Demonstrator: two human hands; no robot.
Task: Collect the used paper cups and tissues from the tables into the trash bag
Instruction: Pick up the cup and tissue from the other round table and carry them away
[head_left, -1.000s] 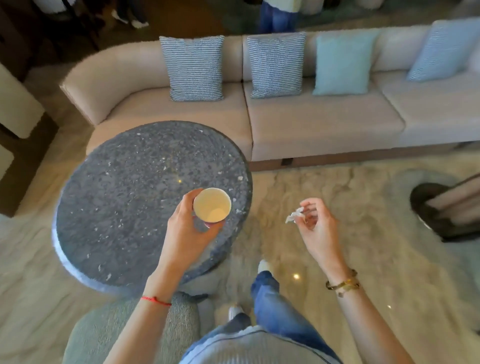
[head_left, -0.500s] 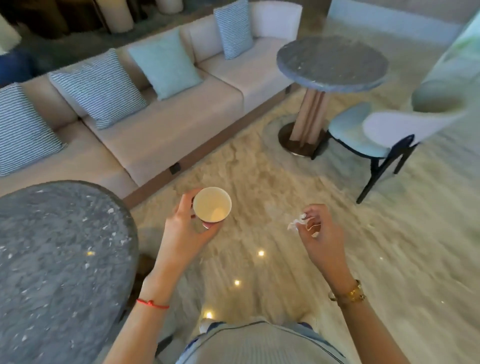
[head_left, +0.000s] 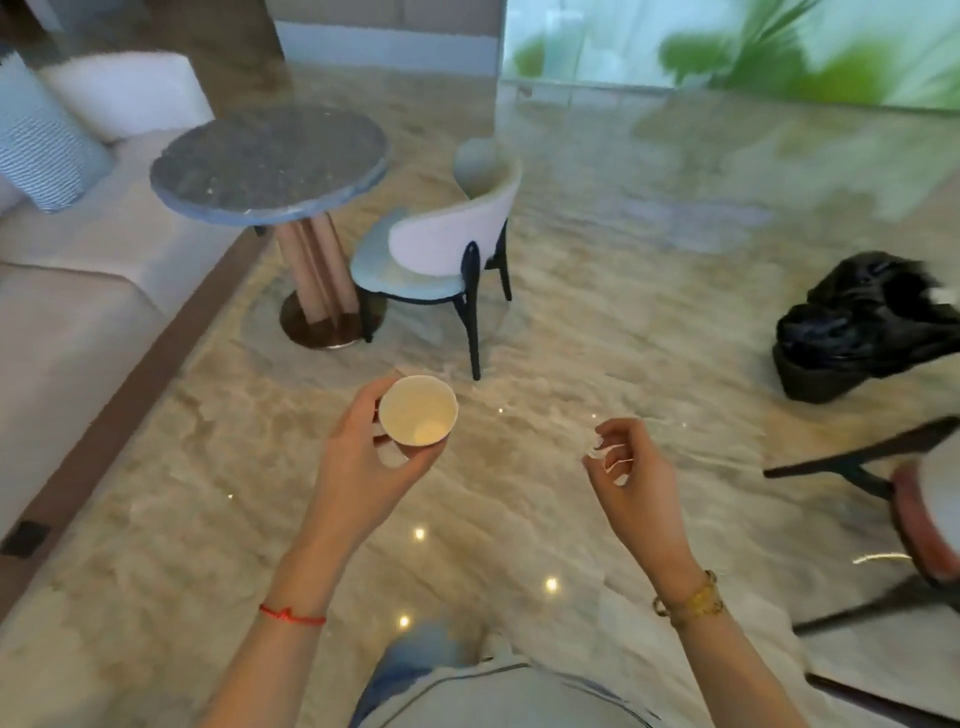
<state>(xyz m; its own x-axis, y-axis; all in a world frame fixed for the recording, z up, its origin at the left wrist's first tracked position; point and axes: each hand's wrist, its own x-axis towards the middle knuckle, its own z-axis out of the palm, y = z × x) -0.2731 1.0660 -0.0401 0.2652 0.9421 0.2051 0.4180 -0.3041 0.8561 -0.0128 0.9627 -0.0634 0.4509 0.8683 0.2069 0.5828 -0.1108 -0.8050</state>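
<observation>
My left hand (head_left: 363, 462) grips an empty white paper cup (head_left: 418, 410) by its side, mouth facing up, over the marble floor. My right hand (head_left: 631, 478) pinches a small crumpled white tissue (head_left: 602, 453) between curled fingers, most of it hidden in the hand. A black trash bag (head_left: 862, 322) lies crumpled on the floor at the far right, apart from both hands.
A round grey stone table (head_left: 270, 161) on a pink pedestal stands at the upper left, with a white and blue chair (head_left: 441, 249) beside it. A beige sofa (head_left: 67, 291) with cushions runs along the left. Another chair (head_left: 919, 499) sits at the right edge.
The view has swung right: the near table has gone out of sight and the trash bag has come into view. Both hands keep their hold on the cup and tissue.
</observation>
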